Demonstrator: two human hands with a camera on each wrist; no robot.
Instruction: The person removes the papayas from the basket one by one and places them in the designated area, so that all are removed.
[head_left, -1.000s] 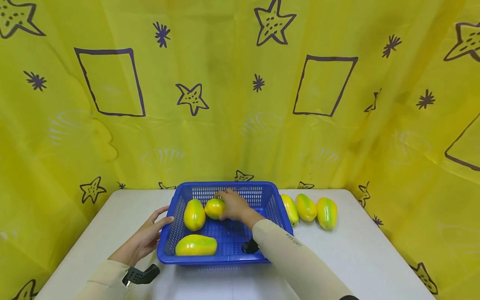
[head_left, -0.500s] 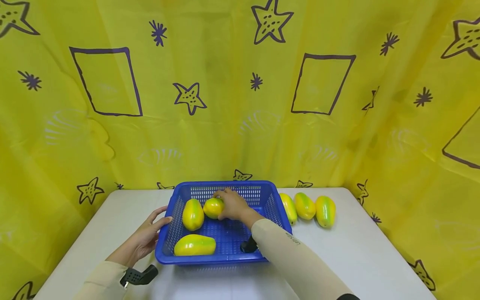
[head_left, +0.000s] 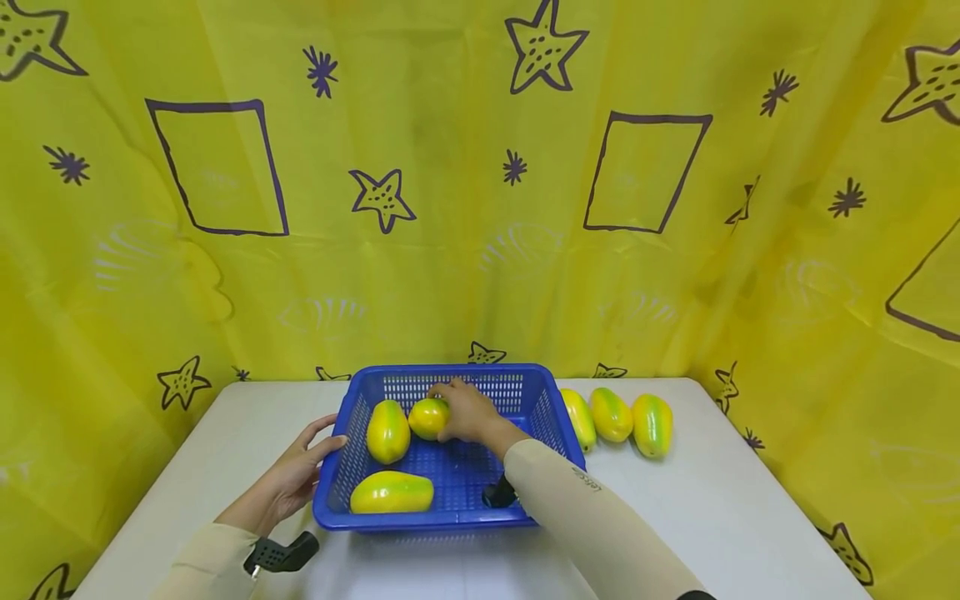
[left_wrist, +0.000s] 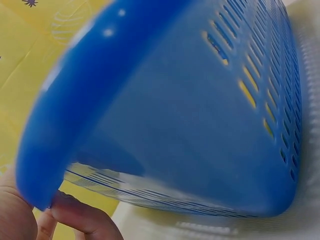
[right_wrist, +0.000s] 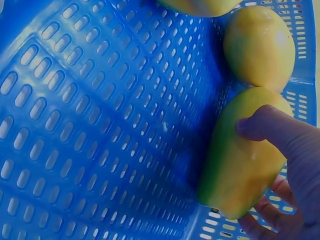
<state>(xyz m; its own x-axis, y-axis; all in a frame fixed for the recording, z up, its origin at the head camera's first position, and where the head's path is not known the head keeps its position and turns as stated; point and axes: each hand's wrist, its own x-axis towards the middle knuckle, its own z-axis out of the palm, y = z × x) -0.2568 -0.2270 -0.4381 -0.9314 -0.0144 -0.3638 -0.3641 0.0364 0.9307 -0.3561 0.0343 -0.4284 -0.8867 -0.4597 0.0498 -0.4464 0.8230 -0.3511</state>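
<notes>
A blue plastic basket (head_left: 450, 518) with slotted walls stands on the white table. My left hand (head_left: 298, 468) pinches its left rim, thumb on top and fingers beneath; the left wrist view shows the thumb and fingers at the rim (left_wrist: 80, 105). Inside the basket, my right hand (head_left: 469, 412) grips a yellow-green papaya (head_left: 429, 419), thumb over its top and fingers round the far side (right_wrist: 250, 155). Another papaya (head_left: 388, 432) lies beside it, to the left, and in the right wrist view the two meet end to side. A third papaya (head_left: 392, 492) lies lengthwise along the near wall.
Three more papayas lie right of the basket: one against its wall (head_left: 579, 419), one in the middle (head_left: 611, 414) and one outermost (head_left: 652, 426). A yellow curtain (head_left: 450, 283) with drawn stars hangs behind the table (head_left: 720, 517) and along its sides.
Both hands keep their hold and place; the papayas and basket stay where they are. Only the head view shifts slightly.
</notes>
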